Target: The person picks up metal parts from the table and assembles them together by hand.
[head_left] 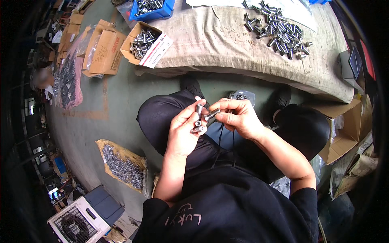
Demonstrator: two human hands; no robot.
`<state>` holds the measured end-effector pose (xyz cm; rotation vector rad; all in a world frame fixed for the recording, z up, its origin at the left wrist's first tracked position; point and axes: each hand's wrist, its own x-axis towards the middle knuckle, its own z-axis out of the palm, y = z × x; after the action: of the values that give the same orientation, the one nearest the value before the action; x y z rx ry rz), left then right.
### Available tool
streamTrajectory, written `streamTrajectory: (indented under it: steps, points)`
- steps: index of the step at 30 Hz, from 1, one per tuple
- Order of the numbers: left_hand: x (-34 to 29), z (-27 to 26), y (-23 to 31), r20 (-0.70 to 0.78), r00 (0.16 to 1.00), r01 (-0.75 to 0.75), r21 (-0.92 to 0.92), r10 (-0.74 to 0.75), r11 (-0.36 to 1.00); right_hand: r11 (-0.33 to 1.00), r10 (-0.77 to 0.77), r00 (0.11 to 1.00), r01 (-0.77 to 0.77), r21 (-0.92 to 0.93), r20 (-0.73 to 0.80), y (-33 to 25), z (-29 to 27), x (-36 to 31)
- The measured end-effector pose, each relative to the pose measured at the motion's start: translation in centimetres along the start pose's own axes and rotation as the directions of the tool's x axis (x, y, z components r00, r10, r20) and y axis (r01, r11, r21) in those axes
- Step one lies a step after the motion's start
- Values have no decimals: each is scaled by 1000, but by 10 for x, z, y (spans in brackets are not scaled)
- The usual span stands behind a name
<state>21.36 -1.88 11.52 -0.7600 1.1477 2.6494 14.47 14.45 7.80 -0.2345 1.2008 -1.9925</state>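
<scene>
My left hand (184, 129) is closed around several short, shiny metal bolts (198, 123), with their round ends showing at the fingertips. Between the thumb and fingers of my right hand (240, 116) is another metal bolt (212, 115), tilted, its lower end close to the ones in my left hand. Both hands meet in front of my body, above my bent legs. A clear bag of metal parts (242, 96) lies just beyond my right hand, partly covered by it.
Ahead stands a cloth-covered table (202, 44) with a pile of bolts (283, 34) on its right. An open carton of bolts (142, 43) and a blue bin (156, 11) stand at its left end. Small metal parts (123, 167) lie on a floor sheet, left. An open cardboard box (344, 141) sits right.
</scene>
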Motion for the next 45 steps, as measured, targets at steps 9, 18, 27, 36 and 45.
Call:
streamTrajectory:
  steps: [9, 18, 27, 36, 45]
  points:
    - [0, -2, -8, 28, 991, -135, 105, 133, 985, 861, 139, 987, -159, 482, 79, -1, -5, 1]
    - [-4, 15, -16, 116, 867, -444, 621, 485, 645, 977, 115, 992, -104, 189, -47, 7, 6, 2]
    - [-4, 6, -15, 75, 939, -332, 460, 337, 823, 997, -46, 992, 52, 49, -118, 8, 4, 0]
    - [1, 5, -18, -78, 899, -349, 468, 431, 812, 783, 67, 997, -82, 617, 47, 5, -1, 4]
    - [-6, -1, -22, -71, 988, -96, 421, 139, 902, 855, 121, 993, -105, 508, 1, 12, 0, 3]
